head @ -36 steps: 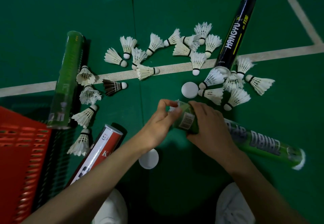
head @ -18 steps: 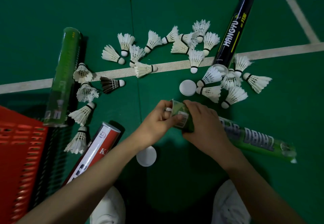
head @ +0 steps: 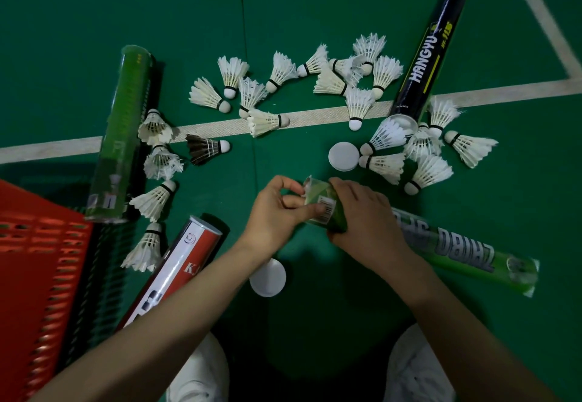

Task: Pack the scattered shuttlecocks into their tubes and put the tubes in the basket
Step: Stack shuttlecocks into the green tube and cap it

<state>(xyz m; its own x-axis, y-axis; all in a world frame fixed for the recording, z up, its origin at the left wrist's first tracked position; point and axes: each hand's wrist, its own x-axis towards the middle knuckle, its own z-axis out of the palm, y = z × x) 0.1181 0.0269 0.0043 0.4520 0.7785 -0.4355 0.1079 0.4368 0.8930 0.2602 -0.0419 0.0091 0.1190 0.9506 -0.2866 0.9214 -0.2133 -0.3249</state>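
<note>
At centre frame, the right hand wraps round the open end of a green tube that lies out toward the right edge. The left hand pinches that tube's mouth, thumb on its label. White shuttlecocks lie scattered across the upper middle. Lower left, a red basket sits beside a red-and-white tube.

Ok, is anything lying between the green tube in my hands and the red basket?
Yes: the red-and-white tube lies between the green tube and the basket, with two loose shuttlecocks beside it.
</note>
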